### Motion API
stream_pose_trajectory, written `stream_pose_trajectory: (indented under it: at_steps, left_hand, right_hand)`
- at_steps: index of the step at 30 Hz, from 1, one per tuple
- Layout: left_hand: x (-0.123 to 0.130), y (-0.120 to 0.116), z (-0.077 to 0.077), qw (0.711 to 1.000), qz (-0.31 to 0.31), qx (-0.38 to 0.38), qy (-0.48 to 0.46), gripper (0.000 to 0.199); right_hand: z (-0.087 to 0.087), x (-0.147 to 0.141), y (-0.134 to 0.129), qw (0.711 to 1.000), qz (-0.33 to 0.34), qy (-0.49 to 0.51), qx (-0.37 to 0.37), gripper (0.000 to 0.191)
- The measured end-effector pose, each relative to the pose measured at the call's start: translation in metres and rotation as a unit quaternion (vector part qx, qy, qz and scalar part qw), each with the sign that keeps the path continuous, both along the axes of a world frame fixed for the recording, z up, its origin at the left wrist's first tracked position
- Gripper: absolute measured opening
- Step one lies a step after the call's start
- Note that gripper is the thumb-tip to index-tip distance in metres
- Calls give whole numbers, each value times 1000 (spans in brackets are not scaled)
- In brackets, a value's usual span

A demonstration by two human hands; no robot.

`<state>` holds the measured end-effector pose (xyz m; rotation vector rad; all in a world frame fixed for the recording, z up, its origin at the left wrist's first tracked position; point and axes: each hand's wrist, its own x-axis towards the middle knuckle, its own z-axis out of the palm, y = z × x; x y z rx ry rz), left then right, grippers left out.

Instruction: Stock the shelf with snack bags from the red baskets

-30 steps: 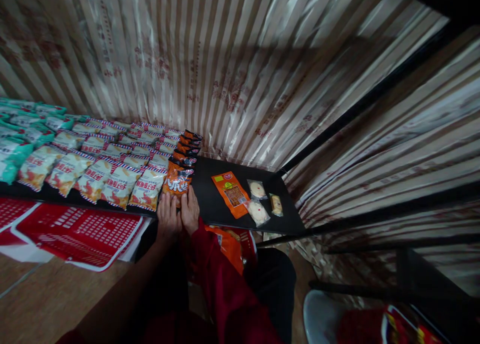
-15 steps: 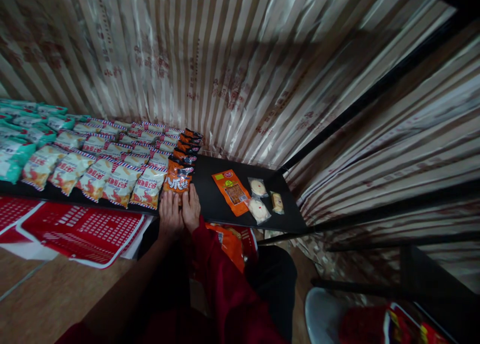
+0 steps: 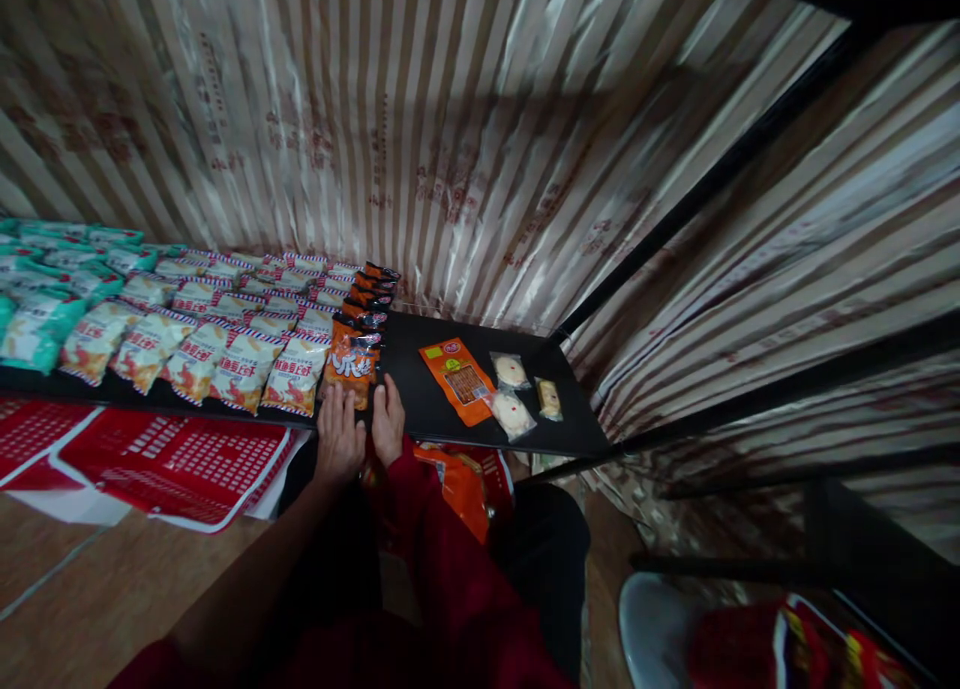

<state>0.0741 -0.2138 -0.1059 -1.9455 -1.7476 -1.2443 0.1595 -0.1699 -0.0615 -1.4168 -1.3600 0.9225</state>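
Observation:
Several orange packets with black tops stand in a row on the black shelf (image 3: 409, 369). At the front edge, my left hand (image 3: 341, 434) lies with its fingers stretched over the lower part of the nearest orange packet (image 3: 351, 357). My right hand (image 3: 388, 421) is just right of that packet, fingers extended upward and nothing held. White-and-orange snack bags (image 3: 295, 372) fill rows to the left. Further right lie a flat orange pouch (image 3: 459, 381), two round wrapped items (image 3: 511, 414) and a small yellowish packet (image 3: 549, 399).
Teal bags (image 3: 43, 327) line the far left of the shelf. Below it are red baskets (image 3: 176, 459) and an orange bag (image 3: 463, 491). A striped curtain (image 3: 330, 119) hangs behind, with a black pole (image 3: 675, 204) slanting at the right. A pale stool (image 3: 649, 629) stands lower right.
My right hand has moved slightly right, away from my left hand and the front orange packet, opening a gap. The camera view has shifted a little.

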Motion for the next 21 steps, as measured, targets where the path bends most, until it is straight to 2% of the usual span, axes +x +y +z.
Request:
stream_pose_trajectory:
  at_steps: [10,21]
  left_hand:
    - [3,-6,2,999,9,-38,-2,51]
    - [1,-1,4,999,-22,-35,-14,51]
  right_hand:
    - [1,5,-1,999,36,0,22,51]
    - [1,4,-2,992,81,-83,47,47]
